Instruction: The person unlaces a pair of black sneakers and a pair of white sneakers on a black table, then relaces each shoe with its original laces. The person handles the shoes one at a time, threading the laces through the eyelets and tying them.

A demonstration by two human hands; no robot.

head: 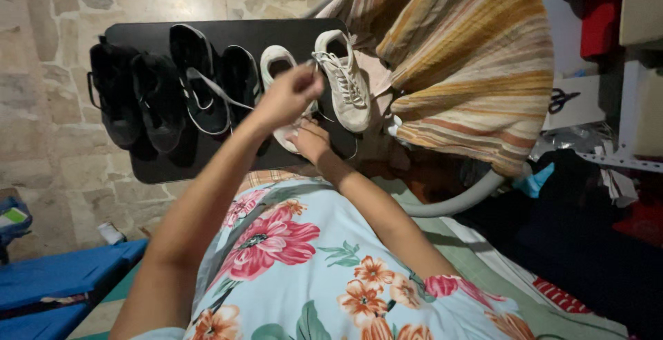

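A pair of white lace-up shoes stands on a black board (276, 29). My left hand (289, 95) is raised over the nearer white shoe (275, 60), its fingers pinched on a white lace that runs towards the other white shoe (343, 81). My right hand (311, 140) lies lower and grips the toe end of the nearer white shoe. That shoe is mostly hidden by both hands.
Two black shoes with white trim (207, 78) and two plain black shoes (135, 95) line the board to the left. A striped orange cloth (469, 57) hangs at the right, with scissors (563, 98) beyond it. Blue cushions (55, 278) lie on the stone floor (48, 167).
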